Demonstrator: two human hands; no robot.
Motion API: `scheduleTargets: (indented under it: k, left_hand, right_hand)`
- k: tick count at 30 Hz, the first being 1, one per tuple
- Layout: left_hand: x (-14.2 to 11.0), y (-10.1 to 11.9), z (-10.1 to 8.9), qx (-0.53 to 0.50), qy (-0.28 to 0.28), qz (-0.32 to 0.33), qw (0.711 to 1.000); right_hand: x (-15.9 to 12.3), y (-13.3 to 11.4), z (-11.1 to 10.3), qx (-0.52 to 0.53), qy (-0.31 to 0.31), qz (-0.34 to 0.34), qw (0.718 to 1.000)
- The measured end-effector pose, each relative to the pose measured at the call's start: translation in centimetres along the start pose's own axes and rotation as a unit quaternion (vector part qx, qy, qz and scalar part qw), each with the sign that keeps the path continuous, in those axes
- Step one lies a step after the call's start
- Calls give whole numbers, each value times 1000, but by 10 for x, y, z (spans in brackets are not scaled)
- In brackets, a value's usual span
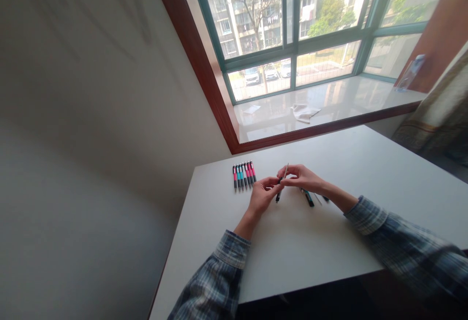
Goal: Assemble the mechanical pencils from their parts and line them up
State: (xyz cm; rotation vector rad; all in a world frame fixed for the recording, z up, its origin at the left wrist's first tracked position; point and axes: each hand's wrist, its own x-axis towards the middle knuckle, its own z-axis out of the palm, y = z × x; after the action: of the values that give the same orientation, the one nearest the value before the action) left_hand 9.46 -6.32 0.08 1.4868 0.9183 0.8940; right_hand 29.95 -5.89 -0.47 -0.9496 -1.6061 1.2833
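Observation:
Over the white table (310,247), my left hand (261,196) is closed on a black pen barrel (278,196) whose dark end points down toward me. My right hand (302,177) meets it fingertip to fingertip, pinching a thin pen refill (286,169) that sticks up at the barrel's top. Fingers hide where the two parts meet. Beneath the right hand lie a green and black pen part (308,198), a slim light refill (318,199) and a dark piece (325,198), partly covered by the wrist. Left of my hands, several pens (244,176) in pink, teal and white lie side by side.
Beyond the table, a window sill (270,125) with a red-brown wooden edge holds a crumpled white cloth (305,112), a paper scrap (252,109) and a clear bottle (410,75). A wall (109,164) stands on the left, a curtain (431,110) on the right.

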Motion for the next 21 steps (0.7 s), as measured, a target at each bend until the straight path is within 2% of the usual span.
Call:
scheduleTargets:
  k: [4,7,10,12,15,21]
  left_hand:
    - [-1,2,1,9,-10,-4,1000]
    - [-1,-3,0,14,3,-17,1000]
    - [-1,-10,-2,6,8,-24,1000]
    - [-1,-13,-3,-6,7,-27,1000]
    - [-1,-13,-3,-23,14,-31,999]
    - [0,-6,-1,-34,31,-32,998]
  right_hand:
    - [1,-2,3,25,20,-8,999]
    - [2,-5,-5,95,85,-8,992]
    - [3,-7,-22,223,155,-18,962]
    - [4,-5,-31,258,199,-31,945]
    - [5,0,-37,247,238,-10,939]
    - [6,9,-25,151,231,21,961]
